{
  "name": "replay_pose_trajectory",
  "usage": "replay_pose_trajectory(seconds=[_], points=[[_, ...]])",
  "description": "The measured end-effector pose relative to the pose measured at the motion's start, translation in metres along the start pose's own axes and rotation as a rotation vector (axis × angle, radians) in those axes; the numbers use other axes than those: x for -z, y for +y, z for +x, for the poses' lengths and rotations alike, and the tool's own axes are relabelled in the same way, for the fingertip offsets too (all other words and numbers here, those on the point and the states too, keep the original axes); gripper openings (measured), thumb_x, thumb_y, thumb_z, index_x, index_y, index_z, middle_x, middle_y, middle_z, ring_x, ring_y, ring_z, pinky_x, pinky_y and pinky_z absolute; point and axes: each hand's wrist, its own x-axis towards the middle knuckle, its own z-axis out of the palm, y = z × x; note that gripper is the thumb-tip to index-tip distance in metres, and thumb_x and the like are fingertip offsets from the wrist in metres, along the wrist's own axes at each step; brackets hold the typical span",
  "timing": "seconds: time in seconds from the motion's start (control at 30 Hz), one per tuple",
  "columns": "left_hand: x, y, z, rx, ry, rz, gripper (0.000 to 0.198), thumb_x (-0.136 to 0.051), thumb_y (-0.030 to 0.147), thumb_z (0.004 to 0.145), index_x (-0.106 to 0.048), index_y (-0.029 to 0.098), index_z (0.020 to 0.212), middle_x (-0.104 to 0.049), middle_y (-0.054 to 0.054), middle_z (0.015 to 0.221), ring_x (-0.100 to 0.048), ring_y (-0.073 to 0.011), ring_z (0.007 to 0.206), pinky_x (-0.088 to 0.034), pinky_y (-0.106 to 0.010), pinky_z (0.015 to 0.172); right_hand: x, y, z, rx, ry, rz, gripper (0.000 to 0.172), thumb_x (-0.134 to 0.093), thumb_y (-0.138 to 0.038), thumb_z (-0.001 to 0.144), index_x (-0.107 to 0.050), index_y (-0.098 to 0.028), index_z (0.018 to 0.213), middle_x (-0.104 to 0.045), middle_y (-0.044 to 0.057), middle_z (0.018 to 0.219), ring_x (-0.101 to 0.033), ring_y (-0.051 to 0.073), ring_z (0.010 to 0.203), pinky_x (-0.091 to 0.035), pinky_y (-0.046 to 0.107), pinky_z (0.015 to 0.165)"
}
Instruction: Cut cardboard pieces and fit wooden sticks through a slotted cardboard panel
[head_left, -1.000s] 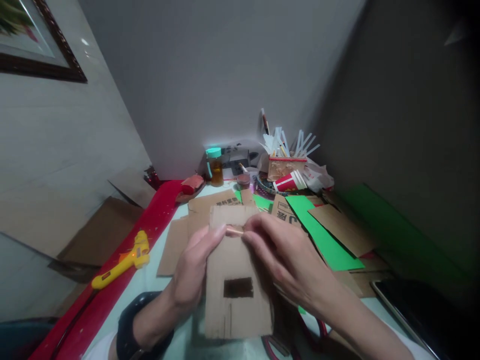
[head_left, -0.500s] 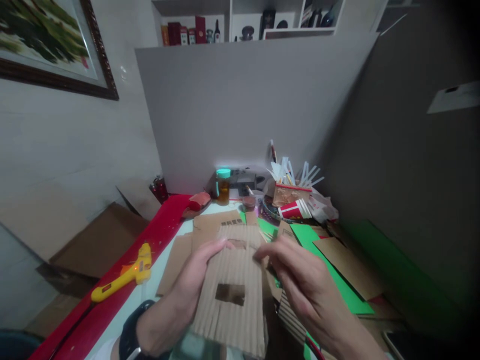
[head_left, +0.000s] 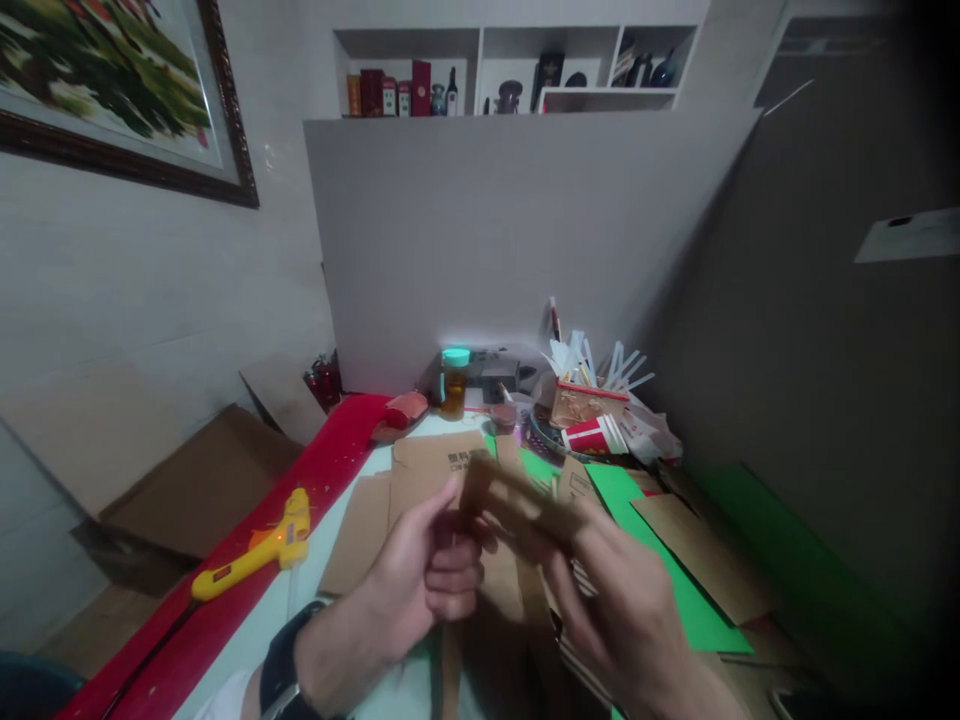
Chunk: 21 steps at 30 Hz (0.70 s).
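Observation:
A brown cardboard piece (head_left: 517,505), smeared by motion, is held up between my hands above the table. My left hand (head_left: 439,565) is closed at its left end, thumb up and fingers curled; a dark watch band circles that wrist. The right end is gripped by my right hand (head_left: 619,590), whose fingers are partly blurred. Beneath them lie more cardboard sheets, one a flat printed sheet (head_left: 427,465) with dark characters. The cut-out openings of the held piece cannot be made out at this angle.
On the red cloth (head_left: 334,450) at the left rests a yellow glue gun (head_left: 255,555). Green sheets (head_left: 697,590) and cardboard scraps (head_left: 701,550) spread to the right. Behind stand a lidded bottle (head_left: 453,390), a holder of white strips (head_left: 589,402) and tipped paper cups (head_left: 596,436).
The cardboard piece, earlier showing its ridged face and cut-outs, has been turned and tilted between my hands. My left hand's fingers now show curled. The camera view has shifted slightly upward.

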Motion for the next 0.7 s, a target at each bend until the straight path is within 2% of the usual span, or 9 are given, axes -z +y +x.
replay_pose_trajectory(seconds=[0.1,0.17,0.27,0.33,0.43,0.53,0.6,0.7], points=[[-0.002,0.004,0.006,-0.008,0.014,-0.007,0.054,-0.038,0.046,0.099,-0.063,0.011,0.065,-0.019,0.011,0.043,-0.006,-0.0054,0.04,-0.008,-0.018,0.036,0.007,0.006,0.008,-0.51,0.073,0.286,0.037,-0.061,-0.036,0.09,-0.042,-0.023,0.06,-0.033,-0.004,0.059,-0.034,0.013,0.054,-0.028,0.028,0.05],[0.001,0.006,0.008,-0.074,0.049,0.012,0.041,-0.048,0.035,0.096,-0.061,0.012,0.066,-0.019,0.012,0.046,-0.006,-0.0056,0.042,-0.008,-0.017,0.037,0.01,0.011,0.011,-0.677,0.051,0.386,0.046,-0.061,-0.048,0.087,-0.038,-0.023,0.058,-0.029,-0.006,0.057,-0.028,0.012,0.052,-0.023,0.027,0.047],[0.007,0.008,0.009,-0.204,0.121,0.071,0.026,-0.061,0.026,0.089,-0.058,0.014,0.066,-0.021,0.011,0.051,-0.01,-0.0054,0.045,-0.01,-0.015,0.04,0.009,0.017,0.012,-0.801,-0.013,0.521,0.046,-0.06,-0.055,0.086,-0.041,-0.022,0.062,-0.033,-0.006,0.058,-0.028,0.01,0.052,-0.022,0.024,0.046],[0.008,0.01,0.006,-0.256,0.16,0.116,0.027,-0.064,0.032,0.089,-0.06,0.015,0.069,-0.028,0.01,0.054,-0.015,-0.0054,0.046,-0.013,-0.015,0.041,0.007,0.017,0.01,-0.861,-0.056,0.625,0.046,-0.062,-0.057,0.085,-0.041,-0.022,0.065,-0.033,-0.007,0.058,-0.028,0.009,0.051,-0.021,0.023,0.046],[0.003,0.011,-0.003,-0.217,0.168,0.175,0.031,-0.069,0.045,0.085,-0.067,0.016,0.076,-0.038,0.007,0.055,-0.03,-0.0071,0.048,-0.023,-0.016,0.043,0.005,0.012,0.008,-0.905,-0.12,0.748,0.047,-0.065,-0.055,0.084,-0.04,-0.021,0.065,-0.031,-0.008,0.058,-0.025,0.008,0.051,-0.019,0.022,0.046],[-0.007,0.012,-0.015,-0.113,0.101,0.319,0.028,-0.073,0.044,0.079,-0.072,0.016,0.08,-0.058,-0.001,0.068,-0.053,-0.0153,0.065,-0.04,-0.022,0.056,0.005,0.005,0.009,-0.923,-0.168,0.848,0.044,-0.07,-0.052,0.083,-0.045,-0.019,0.067,-0.032,-0.008,0.06,-0.027,0.007,0.053,-0.018,0.021,0.047],[-0.013,0.012,-0.02,-0.101,0.057,0.428,0.025,-0.07,0.041,0.08,-0.072,0.016,0.077,-0.065,-0.004,0.079,-0.058,-0.0181,0.073,-0.043,-0.024,0.062,0.005,0.004,0.01,-0.927,-0.162,0.916,0.046,-0.068,-0.053,0.085,-0.044,-0.019,0.067,-0.031,-0.008,0.06,-0.025,0.007,0.053,-0.018,0.021,0.047],[-0.016,0.014,-0.024,-0.145,0.043,0.43,0.025,-0.068,0.04,0.082,-0.07,0.017,0.072,-0.065,-0.002,0.08,-0.056,-0.0158,0.071,-0.041,-0.022,0.061,0.006,0.008,0.012,-0.919,-0.051,0.979,0.047,-0.059,-0.058,0.09,-0.044,-0.019,0.068,-0.029,-0.008,0.061,-0.019,0.007,0.051,-0.016,0.021,0.045]])
